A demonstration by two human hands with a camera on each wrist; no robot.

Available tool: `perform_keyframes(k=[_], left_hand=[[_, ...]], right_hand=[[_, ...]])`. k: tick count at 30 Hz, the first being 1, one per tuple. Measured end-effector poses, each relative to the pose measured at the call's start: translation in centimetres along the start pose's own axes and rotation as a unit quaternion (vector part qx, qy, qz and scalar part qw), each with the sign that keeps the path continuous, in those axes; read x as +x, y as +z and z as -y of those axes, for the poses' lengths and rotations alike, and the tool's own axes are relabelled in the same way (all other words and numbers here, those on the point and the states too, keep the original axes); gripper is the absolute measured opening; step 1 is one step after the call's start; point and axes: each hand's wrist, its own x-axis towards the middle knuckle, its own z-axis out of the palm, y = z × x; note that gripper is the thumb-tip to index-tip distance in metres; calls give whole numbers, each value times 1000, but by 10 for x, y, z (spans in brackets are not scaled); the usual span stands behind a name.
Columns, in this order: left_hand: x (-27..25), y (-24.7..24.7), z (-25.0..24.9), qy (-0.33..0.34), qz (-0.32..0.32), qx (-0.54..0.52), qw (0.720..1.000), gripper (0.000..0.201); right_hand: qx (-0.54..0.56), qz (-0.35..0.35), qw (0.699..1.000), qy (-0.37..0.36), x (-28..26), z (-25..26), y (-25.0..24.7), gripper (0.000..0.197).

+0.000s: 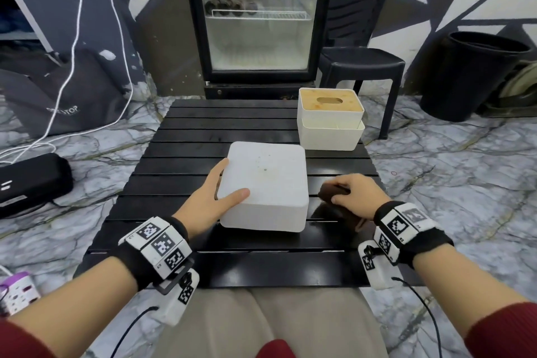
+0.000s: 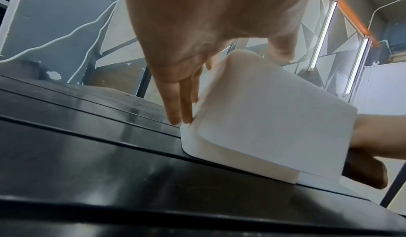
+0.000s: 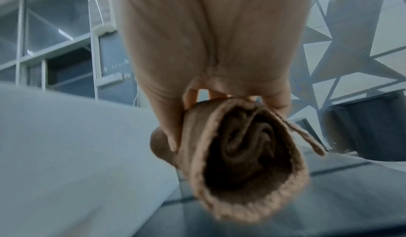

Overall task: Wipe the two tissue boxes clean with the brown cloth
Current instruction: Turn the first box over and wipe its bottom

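Observation:
A white tissue box (image 1: 263, 186) lies with its plain underside up in the middle of the black slatted table (image 1: 232, 131). My left hand (image 1: 212, 195) steadies it: straight fingers (image 2: 182, 102) press its left side and the thumb rests on top. To the right of the box, my right hand (image 1: 353, 195) grips the rolled brown cloth (image 1: 331, 193) down on the table; the right wrist view shows the cloth (image 3: 241, 154) bunched in the fingers beside the box (image 3: 77, 145). A second tissue box with a wooden slotted lid (image 1: 331, 102) stands at the back right on a white tray-like base (image 1: 329, 135).
Behind the table stand a glass-door fridge (image 1: 258, 17), a black stool (image 1: 361, 67) and a black bin (image 1: 476, 73). On the marble floor to the left are a dark bag (image 1: 64, 90), white cables, a black case (image 1: 32, 180) and a power strip (image 1: 17, 291).

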Motion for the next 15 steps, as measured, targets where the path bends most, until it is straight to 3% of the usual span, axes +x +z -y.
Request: perform_keyframes(k=[4, 9, 15], left_hand=[[19, -1, -8, -29, -40, -16, 999, 82], [41, 6, -21, -65, -68, -10, 996, 76], [51, 9, -22, -75, -72, 50, 993, 65]], right_hand=[[96, -96, 988, -67, 1, 34, -23, 32], [60, -15, 986, -156, -12, 74, -24, 28], [-29, -1, 981, -190, -31, 77, -11, 33]])
